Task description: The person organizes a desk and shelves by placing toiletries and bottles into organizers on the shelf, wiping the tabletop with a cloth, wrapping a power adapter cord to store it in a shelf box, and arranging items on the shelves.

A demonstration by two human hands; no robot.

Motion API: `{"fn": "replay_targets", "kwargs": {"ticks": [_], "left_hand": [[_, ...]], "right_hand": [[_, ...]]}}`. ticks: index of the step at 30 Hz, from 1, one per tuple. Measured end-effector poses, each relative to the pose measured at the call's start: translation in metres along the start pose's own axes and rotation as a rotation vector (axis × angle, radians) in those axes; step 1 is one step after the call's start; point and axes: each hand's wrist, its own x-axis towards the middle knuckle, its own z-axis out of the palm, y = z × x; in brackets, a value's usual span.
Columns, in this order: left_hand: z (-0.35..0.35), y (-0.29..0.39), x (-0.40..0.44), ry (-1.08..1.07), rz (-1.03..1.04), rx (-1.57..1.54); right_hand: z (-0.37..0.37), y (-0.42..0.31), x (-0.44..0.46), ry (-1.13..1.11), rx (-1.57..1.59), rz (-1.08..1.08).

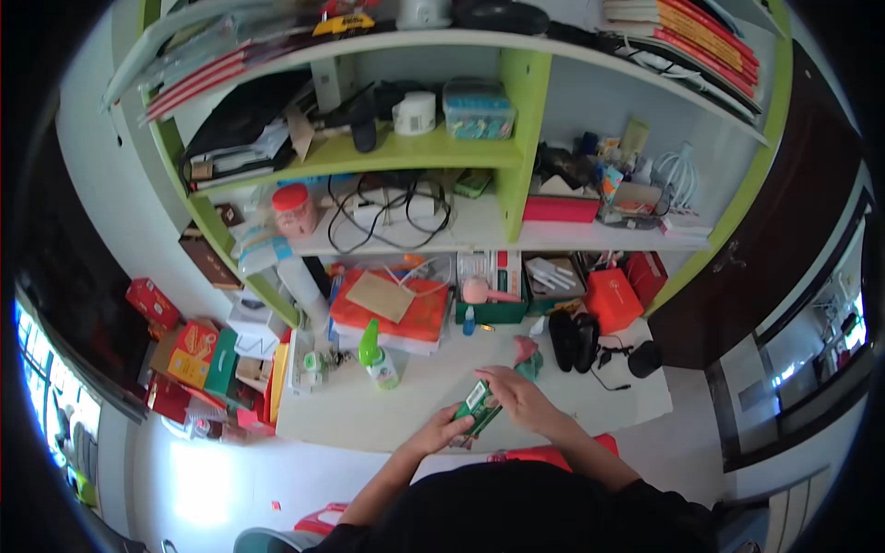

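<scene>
A small green box [476,411] with a white barcode label is held above the desk's front edge, tilted. My left hand [439,431] is closed around its lower end. At the upper end, the bent fingers of my right hand [518,398] grip the box; their tips are partly hidden. Just behind my right hand lies a crumpled pink and green cloth [527,358]. To the left on the desk stands a spray bottle [377,358] with a bright green top.
Along the back of the desk [424,405] are an orange folder stack [355,318], a green bin [490,309], a black case [573,339] and a red box [614,300]. Shelves [396,157] rise behind. Several boxes [189,355] are piled on the left; a red stool [562,453] is near my body.
</scene>
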Motion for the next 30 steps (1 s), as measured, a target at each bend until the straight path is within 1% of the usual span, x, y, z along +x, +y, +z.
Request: {"fn": "replay_targets", "kwargs": {"ticks": [2,3,4,5,7,11,14,15,16,17,18,20,22,23,25,27,30], "left_hand": [[0.0,0.002,0.008,0.01,-0.019,0.016],[0.0,0.002,0.011,0.036,-0.012,0.102],[-0.001,0.004,0.013,0.013,-0.045,0.035],[-0.001,0.006,0.013,-0.01,-0.084,-0.035],[-0.003,0.014,0.015,-0.041,-0.088,0.023],[-0.008,0.026,0.029,-0.104,-0.136,0.174],[-0.009,0.034,0.039,-0.103,-0.131,0.197],[-0.009,0.033,0.041,-0.102,-0.122,0.2],[-0.004,0.045,0.041,-0.092,-0.178,0.269],[-0.004,0.038,0.044,0.007,-0.001,0.26],[-0.004,0.027,0.05,0.104,0.179,0.25],[0.009,0.034,0.052,0.299,0.276,0.0],[-0.008,0.038,0.066,0.464,0.347,0.359],[-0.016,0.042,0.074,0.546,0.375,0.54],[-0.006,0.105,0.093,0.587,0.554,0.709],[-0.006,0.158,0.126,0.65,0.808,0.91],[-0.023,0.205,0.201,0.831,0.825,0.984]], "right_hand": [[0.0,-0.001,-0.002,0.0,-0.112,-0.024],[0.0,-0.001,-0.004,0.0,-0.166,-0.03],[-0.001,0.001,-0.004,-0.037,-0.057,0.011],[-0.005,0.003,-0.002,-0.074,-0.067,0.019],[-0.01,0.006,-0.002,-0.137,-0.077,0.052],[-0.03,0.003,0.0,-0.131,-0.041,0.126],[-0.046,-0.012,0.003,-0.133,0.126,0.294],[-0.048,-0.009,0.004,-0.147,0.118,0.305],[-0.051,-0.004,0.005,-0.161,0.107,0.313],[-0.055,0.001,0.006,-0.173,0.091,0.321],[-0.06,0.011,0.006,-0.048,0.08,0.282],[-0.069,0.033,0.005,0.208,0.059,0.206],[-0.096,0.005,0.015,0.479,0.335,0.195],[-0.105,0.006,0.019,0.624,0.344,0.124],[-0.12,0.006,0.025,0.683,0.406,0.009],[-0.119,0.006,0.024,0.669,0.393,-0.002],[-0.112,0.011,0.014,0.649,0.403,0.028]]}}
